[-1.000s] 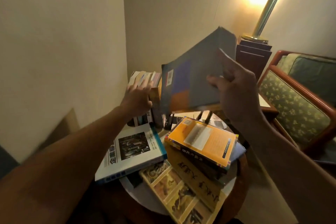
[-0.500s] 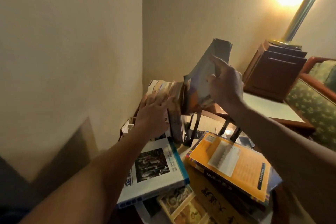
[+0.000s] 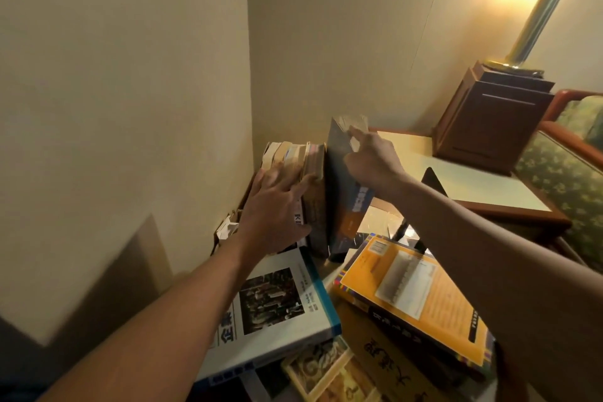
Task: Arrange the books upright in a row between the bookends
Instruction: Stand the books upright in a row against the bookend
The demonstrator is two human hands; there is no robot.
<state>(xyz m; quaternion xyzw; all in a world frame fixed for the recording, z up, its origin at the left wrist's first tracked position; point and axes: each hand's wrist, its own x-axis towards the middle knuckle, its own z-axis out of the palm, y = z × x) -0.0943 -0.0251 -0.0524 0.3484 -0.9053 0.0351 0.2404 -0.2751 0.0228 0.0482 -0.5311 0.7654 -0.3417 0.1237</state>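
**Both hands at the upright row**

Left hand: fingers straight and spread, laid flat against the spines of the standing books. It grips nothing. These books stand packed together in the corner by the wall, page edges up.

Right hand: fingers and thumb pinch the top edge of the grey-blue book. That book stands on its lower edge, close to upright, touching the right end of the row. It is taller than its neighbours.

Black bookend: just right of the grey-blue book, partly hidden behind the right forearm. Cannot tell whether it touches the book.

Loose books lying flat in the foreground:
- white book, with a black-and-white photo on the cover and a blue spine, beside the left forearm
- orange book to its right, resting on a tan book with dark brush characters
- illustrated book at the bottom edge, partly covered

Behind: pale tabletop carrying a wooden lamp base, with the lamp lit above. Patterned armchair at far right.
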